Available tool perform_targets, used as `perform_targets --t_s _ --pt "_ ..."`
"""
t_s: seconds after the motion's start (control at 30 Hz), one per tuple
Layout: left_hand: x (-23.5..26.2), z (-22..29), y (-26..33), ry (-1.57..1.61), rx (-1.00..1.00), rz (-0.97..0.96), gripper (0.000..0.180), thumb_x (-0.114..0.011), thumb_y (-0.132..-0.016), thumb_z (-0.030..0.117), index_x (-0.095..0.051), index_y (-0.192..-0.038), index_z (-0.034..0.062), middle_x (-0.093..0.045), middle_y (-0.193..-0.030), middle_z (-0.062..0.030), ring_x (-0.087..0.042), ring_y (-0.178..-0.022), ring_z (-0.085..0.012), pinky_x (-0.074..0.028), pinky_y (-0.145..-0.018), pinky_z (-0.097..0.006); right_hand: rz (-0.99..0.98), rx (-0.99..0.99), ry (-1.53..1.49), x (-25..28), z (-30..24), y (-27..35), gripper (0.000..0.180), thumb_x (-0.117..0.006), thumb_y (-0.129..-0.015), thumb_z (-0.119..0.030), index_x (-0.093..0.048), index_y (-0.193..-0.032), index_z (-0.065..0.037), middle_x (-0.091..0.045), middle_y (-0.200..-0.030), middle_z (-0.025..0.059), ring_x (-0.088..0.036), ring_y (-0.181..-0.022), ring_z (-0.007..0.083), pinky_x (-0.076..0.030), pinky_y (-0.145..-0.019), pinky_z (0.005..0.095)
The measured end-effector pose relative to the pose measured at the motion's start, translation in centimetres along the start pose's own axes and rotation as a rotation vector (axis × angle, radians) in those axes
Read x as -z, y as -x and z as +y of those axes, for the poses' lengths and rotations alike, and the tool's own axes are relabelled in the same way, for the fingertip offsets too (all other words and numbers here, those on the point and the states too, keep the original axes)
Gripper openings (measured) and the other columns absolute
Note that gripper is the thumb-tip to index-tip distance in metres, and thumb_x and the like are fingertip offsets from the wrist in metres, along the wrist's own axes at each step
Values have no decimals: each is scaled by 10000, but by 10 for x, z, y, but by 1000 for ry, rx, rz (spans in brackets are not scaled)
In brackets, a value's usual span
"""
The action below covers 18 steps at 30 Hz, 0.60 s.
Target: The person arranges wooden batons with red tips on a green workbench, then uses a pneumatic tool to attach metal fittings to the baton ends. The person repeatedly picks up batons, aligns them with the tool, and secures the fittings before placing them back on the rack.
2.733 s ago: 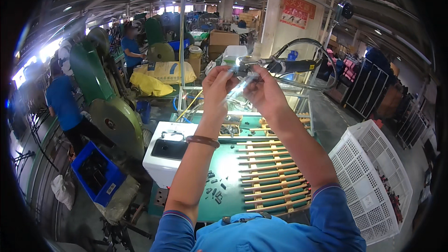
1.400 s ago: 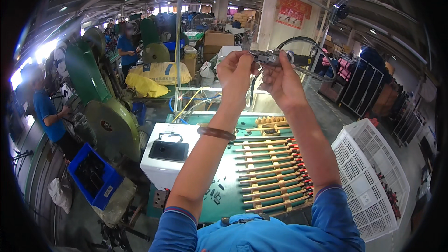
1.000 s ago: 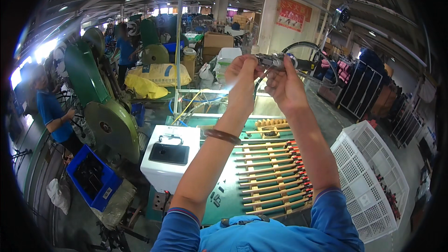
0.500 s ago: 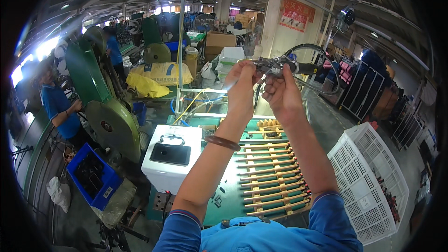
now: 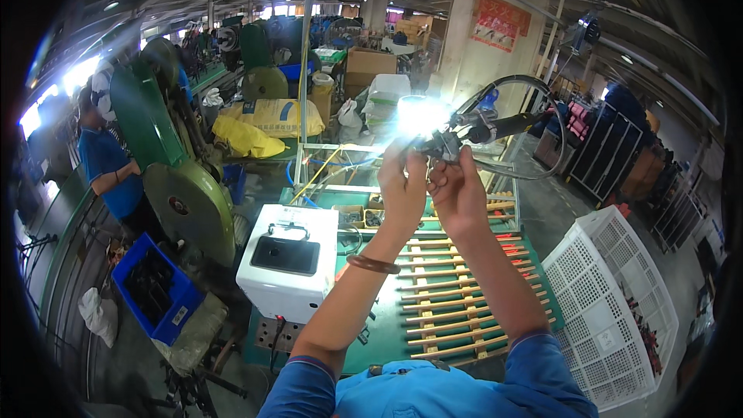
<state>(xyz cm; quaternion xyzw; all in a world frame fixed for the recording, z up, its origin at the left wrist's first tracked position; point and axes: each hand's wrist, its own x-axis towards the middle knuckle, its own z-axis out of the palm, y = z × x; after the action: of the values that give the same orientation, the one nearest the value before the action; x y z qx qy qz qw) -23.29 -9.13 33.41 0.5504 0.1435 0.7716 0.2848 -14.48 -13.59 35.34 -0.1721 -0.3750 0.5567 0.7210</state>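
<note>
gripping one torch (image 5: 495, 125), two hands (image 5: 429, 186)

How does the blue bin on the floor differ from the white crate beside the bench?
The blue bin has solid walls and sits low at the left by the green machine; the white crate has perforated lattice walls, looks larger and stands tilted at the right. Both are open-topped plastic containers holding some dark items.

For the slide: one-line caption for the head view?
Left hand and right hand hold a small part at a bright torch flash above a wooden rack.
</note>
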Motion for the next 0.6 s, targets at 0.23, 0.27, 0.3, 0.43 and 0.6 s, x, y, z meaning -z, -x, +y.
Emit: perform_targets --t_s 0.23,0.27,0.3,0.43,0.6 --pt "37 -53 41 -94 -22 -163 325 -462 -888 223 -538 -1136 27 -579 -1033 -77 -575 -916 -201 -451 -786 -327 -106 26 22 42 47 9 370 -413 -966 -371 -523 -1152 -71 -619 -1068 101 -611 -956 207 -530 -720 302" --pt "19 -50 53 -128 -190 -54 345 -491 -883 187 -522 -1185 22 -574 -1036 -74 -554 -930 -166 -436 -819 -296 -128 -35 -111 44 32 20 400 -420 -961 -379 -515 -1182 -58 -618 -1068 106 -618 -937 202 -536 -723 305" --pt "11 -28 59 208 -102 -88 321 -503 -873 114 -522 -1176 11 -570 -1044 -89 -545 -951 -171 -426 -833 -287 153 43 -65 37 28 32 417 -425 -959 -400 -525 -1164 -52 -624 -988 81 -607 -818 167 -498 -665 261" --pt "31 -2 78 133 44 -164 242 -459 -891 101 -537 -1104 16 -528 -913 -139 -551 -831 -294 -438 -722 -343 317 140 131 34 40 62 354 -431 -970 -394 -569 -959 -68 -563 -731 -29 -512 -665 56 -382 -595 201" --pt "49 -6 76 -46 -152 -192 283 -438 -857 53 -520 -1127 37 -521 -916 -153 -541 -802 -334 -446 -685 -377 -358 -26 -3 54 40 53 332 -382 -994 -342 -568 -1040 -70 -606 -819 21 -564 -792 113 -415 -707 266"
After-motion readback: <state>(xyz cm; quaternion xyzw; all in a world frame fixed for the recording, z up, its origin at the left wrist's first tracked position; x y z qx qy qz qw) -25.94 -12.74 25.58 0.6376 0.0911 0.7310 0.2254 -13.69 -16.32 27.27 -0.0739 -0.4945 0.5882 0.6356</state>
